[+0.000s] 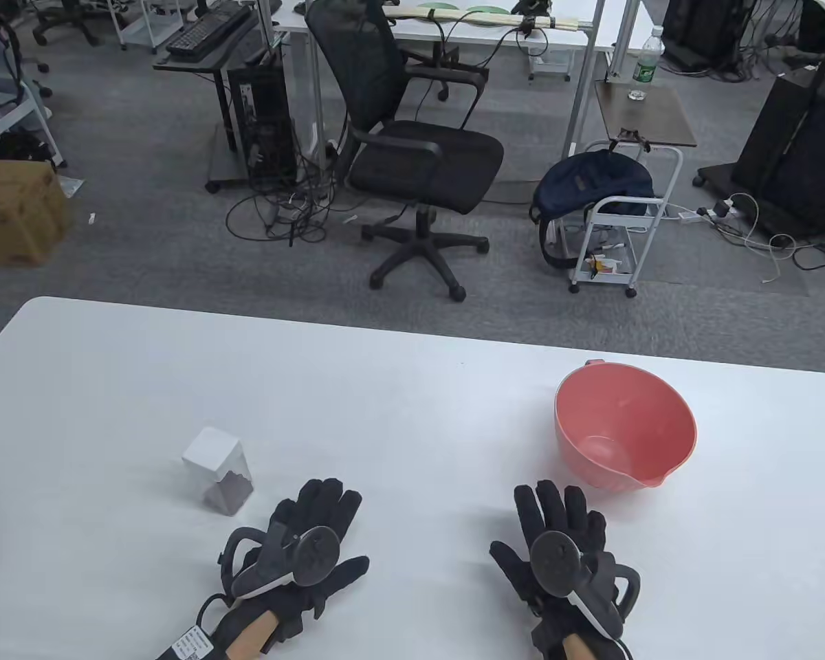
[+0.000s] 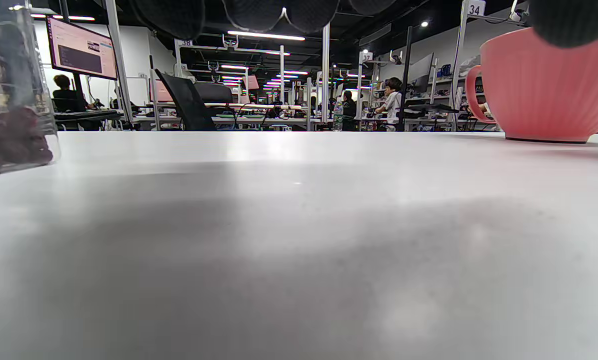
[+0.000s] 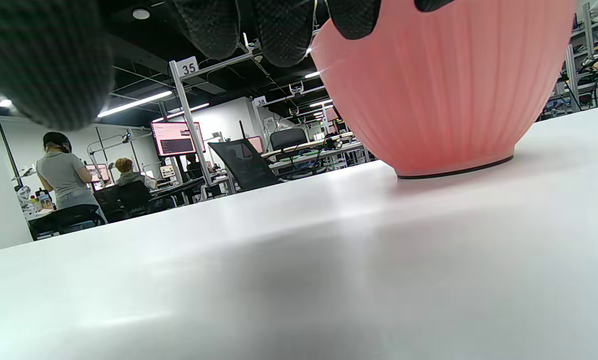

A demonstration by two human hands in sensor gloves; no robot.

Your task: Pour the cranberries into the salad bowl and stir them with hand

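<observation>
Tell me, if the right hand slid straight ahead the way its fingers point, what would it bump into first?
Probably the pink bowl: the right hand lies flat, fingers aimed near its spouted near rim, though it might just graze the bowl's left side.

Bright overhead light, soft shadows, blurred wrist-view foregrounds.

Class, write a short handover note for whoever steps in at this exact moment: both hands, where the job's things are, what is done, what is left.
Left hand: flat on the table, fingers straight, holding nothing.
Right hand: the same.
Cranberry container: upright, just ahead and left of the left hand, cranberries inside.
Salad bowl: ahead and right of the right hand, looks empty, spout facing the person.
Done: nothing.
Left: pick up container, pour, stir by hand.
</observation>
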